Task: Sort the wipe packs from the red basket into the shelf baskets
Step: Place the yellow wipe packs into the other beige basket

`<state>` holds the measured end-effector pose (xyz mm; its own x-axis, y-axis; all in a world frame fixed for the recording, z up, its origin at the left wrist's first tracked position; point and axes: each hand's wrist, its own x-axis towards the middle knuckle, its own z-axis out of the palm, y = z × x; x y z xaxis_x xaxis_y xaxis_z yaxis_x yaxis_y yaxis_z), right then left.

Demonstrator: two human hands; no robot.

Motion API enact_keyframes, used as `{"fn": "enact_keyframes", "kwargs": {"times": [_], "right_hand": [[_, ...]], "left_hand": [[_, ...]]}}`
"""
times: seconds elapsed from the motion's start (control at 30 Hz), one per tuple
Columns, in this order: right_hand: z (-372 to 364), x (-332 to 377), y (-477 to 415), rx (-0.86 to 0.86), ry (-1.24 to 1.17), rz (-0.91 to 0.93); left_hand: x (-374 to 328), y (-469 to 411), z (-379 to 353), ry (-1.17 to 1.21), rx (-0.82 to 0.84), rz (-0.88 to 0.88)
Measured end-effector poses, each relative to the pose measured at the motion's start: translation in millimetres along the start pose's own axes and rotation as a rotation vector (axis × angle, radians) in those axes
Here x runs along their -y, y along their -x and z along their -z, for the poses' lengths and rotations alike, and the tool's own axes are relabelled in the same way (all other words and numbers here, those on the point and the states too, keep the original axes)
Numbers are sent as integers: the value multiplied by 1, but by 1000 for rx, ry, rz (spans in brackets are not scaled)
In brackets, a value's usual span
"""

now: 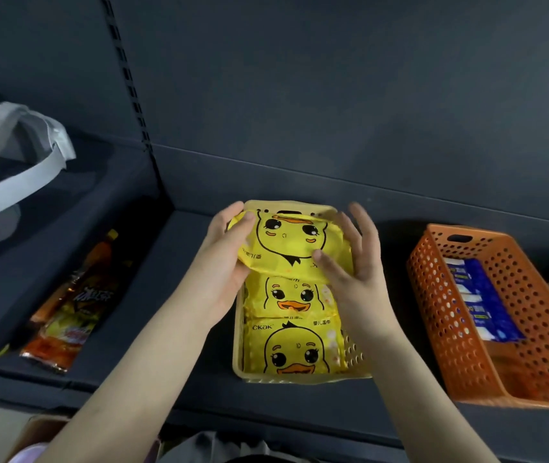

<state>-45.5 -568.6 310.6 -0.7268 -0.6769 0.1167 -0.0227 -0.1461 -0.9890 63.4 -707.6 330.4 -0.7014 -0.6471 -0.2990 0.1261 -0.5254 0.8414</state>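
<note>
1. Left of the yellow basket (pixel 300 379): bare shelf (pixel 173 369), then a bottle (pixel 69 305) lying flat.
2. Right of it: a narrow bare gap, then the orange basket (pixel 433 312).
3. Inside it: 2 duck packs (pixel 286 349) fill the near floor; a held upper pack (pixel 286 242) covers the far end.

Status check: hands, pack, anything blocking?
Left hand grips yellow duck pack at left edge; right hand steadies right edge, fingers straight. Pack over yellow basket, two duck packs inside. Nothing blocking the drop.
</note>
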Motion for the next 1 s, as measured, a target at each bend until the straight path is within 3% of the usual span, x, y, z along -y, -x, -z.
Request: {"fn": "enact_keyframes", "kwargs": {"times": [0.1, 0.33, 0.43, 0.6, 0.73, 0.87, 0.93, 1.0], "right_hand": [[5, -2, 2, 8, -240, -113], [6, -1, -4, -295, -247, -619], [3, -5, -1, -363, -109, -597], [0, -2, 3, -296, -275, -466], [22, 10, -1, -54, -234, -466], [28, 28, -14, 255, 135, -480], [17, 30, -16, 226, 152, -461], [10, 26, -15, 65, -7, -454]], "left_hand": [[3, 0, -1, 87, 15, 17], [15, -4, -9, -75, -93, -14], [15, -5, -7, -103, -82, -29], [11, -7, -2, -82, -51, -38], [-12, -20, 10, -143, 36, -5], [-31, -32, 6, -352, 156, 16], [-31, -35, -1, -343, 139, 59], [-28, -36, -3, -295, 151, 112]]}}
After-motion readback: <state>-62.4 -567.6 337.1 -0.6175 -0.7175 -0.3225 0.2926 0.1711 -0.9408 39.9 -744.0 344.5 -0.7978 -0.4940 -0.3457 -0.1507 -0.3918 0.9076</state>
